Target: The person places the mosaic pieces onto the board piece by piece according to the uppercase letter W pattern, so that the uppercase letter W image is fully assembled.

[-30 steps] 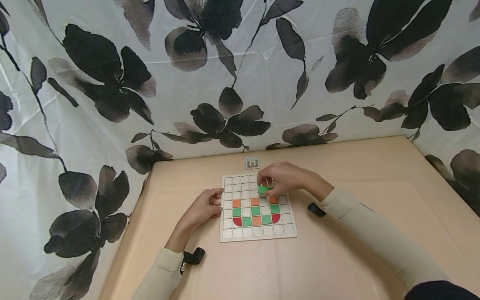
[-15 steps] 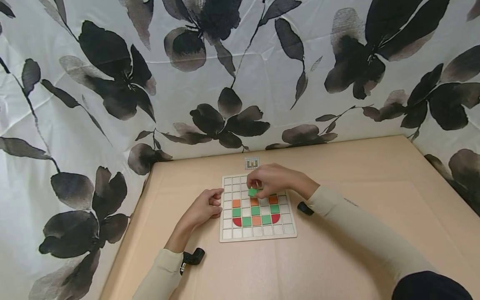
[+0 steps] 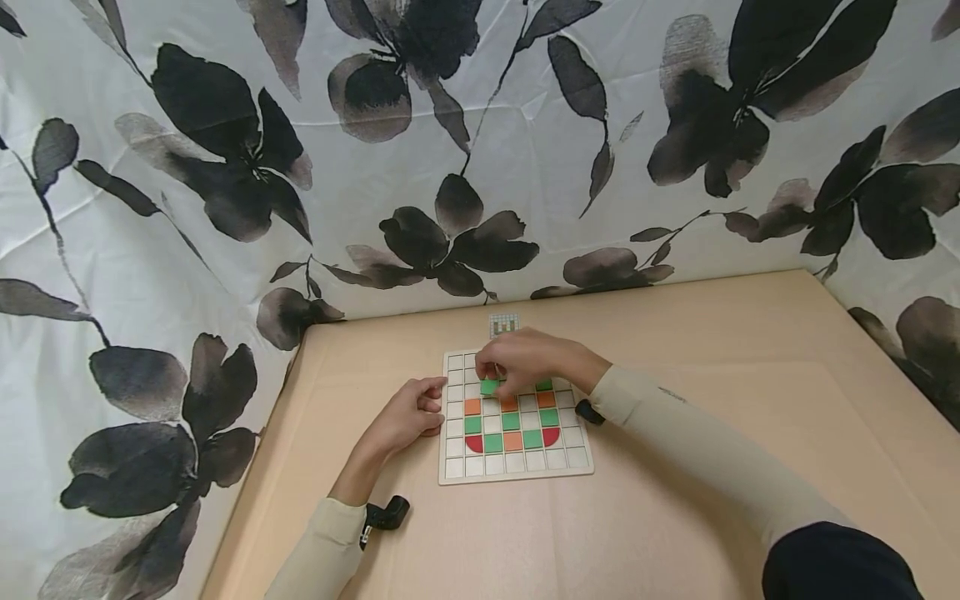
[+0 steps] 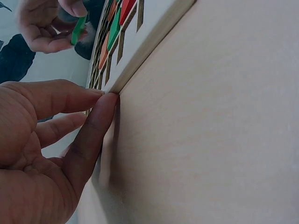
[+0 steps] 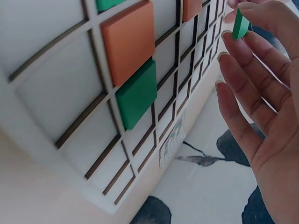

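My right hand (image 3: 521, 358) pinches a thin green square tile (image 3: 489, 387) between thumb and fingers, over the upper left part of the white grid board (image 3: 517, 477). In the right wrist view the tile (image 5: 240, 24) stands on edge in the grip, the other fingers spread apart. At the board's left edge my left hand (image 3: 408, 414) rests with index fingertip and thumb touching the rim, as the left wrist view shows with the thumb (image 4: 96, 128). Orange squares (image 3: 512, 442), green squares (image 3: 493, 443) and red rounded pieces (image 3: 551, 436) sit in the grid cells.
A small card (image 3: 504, 322) with a grid pattern lies just behind the board. The light wooden tabletop (image 3: 637, 517) reaches back to a white cloth (image 3: 315, 167) with dark flowers. Black wrist cameras (image 3: 387, 512) are worn on both arms.
My right hand has moved left across the board with the green tile. A green square above the right orange one now shows. The left hand has stayed in place.
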Action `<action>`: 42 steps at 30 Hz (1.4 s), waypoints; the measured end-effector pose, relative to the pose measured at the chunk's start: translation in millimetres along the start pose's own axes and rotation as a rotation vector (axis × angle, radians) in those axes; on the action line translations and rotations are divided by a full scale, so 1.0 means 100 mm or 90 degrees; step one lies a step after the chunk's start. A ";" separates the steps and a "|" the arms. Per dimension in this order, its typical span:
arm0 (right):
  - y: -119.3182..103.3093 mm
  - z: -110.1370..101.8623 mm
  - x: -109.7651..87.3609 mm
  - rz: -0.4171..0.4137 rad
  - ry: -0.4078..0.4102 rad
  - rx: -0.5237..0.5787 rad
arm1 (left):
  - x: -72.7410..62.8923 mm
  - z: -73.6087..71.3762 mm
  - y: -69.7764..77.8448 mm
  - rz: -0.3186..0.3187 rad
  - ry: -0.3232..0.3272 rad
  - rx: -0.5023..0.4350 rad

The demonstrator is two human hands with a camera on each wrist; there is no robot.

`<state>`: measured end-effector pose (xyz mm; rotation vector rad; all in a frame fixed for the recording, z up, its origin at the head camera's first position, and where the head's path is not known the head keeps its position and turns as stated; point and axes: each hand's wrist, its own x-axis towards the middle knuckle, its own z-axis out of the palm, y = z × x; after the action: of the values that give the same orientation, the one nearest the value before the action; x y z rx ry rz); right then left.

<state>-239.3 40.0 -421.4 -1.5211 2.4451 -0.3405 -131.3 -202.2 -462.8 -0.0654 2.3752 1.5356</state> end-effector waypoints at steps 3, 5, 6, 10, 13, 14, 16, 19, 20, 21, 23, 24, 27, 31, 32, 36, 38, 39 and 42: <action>-0.02 0.01 0.07 0.002 -0.009 -0.005 | 0.00 -0.01 0.01 0.007 -0.005 -0.002; -0.03 0.03 0.11 0.004 -0.016 -0.010 | 0.00 -0.02 0.01 0.009 -0.007 -0.003; -0.03 0.03 0.13 0.005 -0.018 -0.014 | 0.01 -0.02 0.01 0.010 -0.008 -0.003; -0.05 0.05 0.21 0.007 -0.024 -0.024 | 0.01 -0.04 0.01 0.008 -0.007 -0.003; -0.07 0.07 0.25 0.007 -0.025 -0.041 | 0.01 -0.04 0.00 0.009 -0.005 0.000; -0.07 0.08 0.26 0.007 -0.026 -0.050 | 0.01 -0.04 0.00 0.009 -0.004 0.000; -0.08 0.10 0.28 0.007 -0.028 -0.073 | 0.01 -0.03 -0.02 0.009 -0.004 0.000; -0.11 0.12 0.30 0.005 -0.031 -0.095 | 0.01 -0.02 -0.03 0.007 -0.001 -0.001; -0.11 0.12 0.30 0.004 -0.031 -0.102 | 0.01 -0.02 -0.03 0.006 0.000 -0.001; -0.12 0.13 0.30 0.004 -0.031 -0.107 | 0.01 -0.02 -0.04 0.007 0.000 0.001; -0.14 0.13 0.30 0.003 -0.028 -0.113 | 0.00 -0.01 -0.04 0.006 0.001 0.002; -0.14 0.13 0.30 0.002 -0.027 -0.118 | 0.00 -0.01 -0.04 0.007 0.002 0.002; -0.15 0.14 0.28 -0.001 -0.022 -0.124 | -0.01 0.00 -0.05 0.011 0.002 0.000; -0.14 0.16 0.27 -0.003 -0.013 -0.105 | -0.02 0.01 -0.06 0.013 0.005 -0.001; -0.14 0.17 0.27 -0.002 -0.010 -0.098 | -0.02 0.01 -0.06 0.013 0.006 0.000; -0.14 0.19 0.27 0.004 0.002 -0.088 | -0.02 0.02 -0.06 0.010 0.008 0.006; -0.14 0.20 0.27 0.006 0.009 -0.093 | -0.03 0.03 -0.05 0.009 0.011 0.005; -0.14 0.20 0.28 0.006 0.013 -0.098 | -0.03 0.03 -0.06 0.008 0.012 0.005; -0.16 0.22 0.28 0.004 0.025 -0.114 | -0.03 0.03 -0.06 0.005 0.015 0.003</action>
<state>-231.1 6.3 -439.3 -1.5891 2.5706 -0.1536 -126.2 -202.2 -468.3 -0.0730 2.4002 1.5401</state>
